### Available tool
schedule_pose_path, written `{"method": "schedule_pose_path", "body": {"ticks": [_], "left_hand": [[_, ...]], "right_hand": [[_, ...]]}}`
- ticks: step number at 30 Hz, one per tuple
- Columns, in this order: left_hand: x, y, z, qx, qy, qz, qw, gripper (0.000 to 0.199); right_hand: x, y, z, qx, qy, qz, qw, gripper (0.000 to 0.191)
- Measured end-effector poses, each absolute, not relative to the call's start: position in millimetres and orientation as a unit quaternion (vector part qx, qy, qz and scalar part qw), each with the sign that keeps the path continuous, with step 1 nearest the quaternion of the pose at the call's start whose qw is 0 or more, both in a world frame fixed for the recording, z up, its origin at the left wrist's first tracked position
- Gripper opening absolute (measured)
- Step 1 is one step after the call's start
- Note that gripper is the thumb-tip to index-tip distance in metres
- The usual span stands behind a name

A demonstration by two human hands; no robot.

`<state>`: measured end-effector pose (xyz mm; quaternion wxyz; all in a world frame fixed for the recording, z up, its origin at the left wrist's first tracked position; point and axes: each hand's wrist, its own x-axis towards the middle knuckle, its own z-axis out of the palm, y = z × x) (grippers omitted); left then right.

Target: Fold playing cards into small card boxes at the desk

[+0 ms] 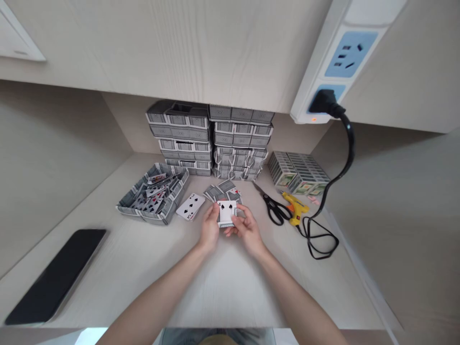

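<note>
Between my hands is a playing card (227, 211), a spade face turned up, with its lower edge showing a grey patterned strip like a folded-over card. My left hand (210, 227) grips its left edge. On the other side, my right hand (247, 231) pinches the right edge, thumb on the face and fingers beneath. Just beyond lie loose grey-backed cards (214, 192), spread out. A small pile of face-up cards (190, 206) rests left of my hands. Farther left sits a tray made of cards (167, 215), with many loose cards inside.
Stacked card-built boxes (187, 132) stand against the back wall, beside more card boxes (242, 136). Right of my hands lie black scissors (275, 208) and a yellow glue gun (295, 208) with a coiled cord (323, 256). Card packs (300, 172) stand behind; a black phone (57, 275) lies left.
</note>
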<state>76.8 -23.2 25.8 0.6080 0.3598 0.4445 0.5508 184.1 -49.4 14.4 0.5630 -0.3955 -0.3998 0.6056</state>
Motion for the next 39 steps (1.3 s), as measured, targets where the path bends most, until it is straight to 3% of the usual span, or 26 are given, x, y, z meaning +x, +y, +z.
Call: {"method": "schedule_pose_path", "body": {"ticks": [4,10,19,30,39], "left_hand": [[77,-23,24,0.428,0.460,0.520,0.579,0.041],[75,-25,19,0.562,0.513,0.486,0.429,0.036],[74,-33,19,0.614,0.532,0.468,0.347,0.032],[68,-36,13,0.592,0.501,0.494,0.393,0.019],[72,-34,18,0.551,0.469,0.523,0.450,0.020]], "right_hand": [[185,-50,16,-0.404,-0.388,0.588,0.584,0.043],[183,-52,16,-0.429,-0.393,0.577,0.573,0.033],[184,-53,18,-0.425,-0.398,0.587,0.562,0.030],[182,-56,17,-0.395,-0.401,0.607,0.561,0.029],[182,-56,19,-0.403,-0.399,0.602,0.562,0.024]]}}
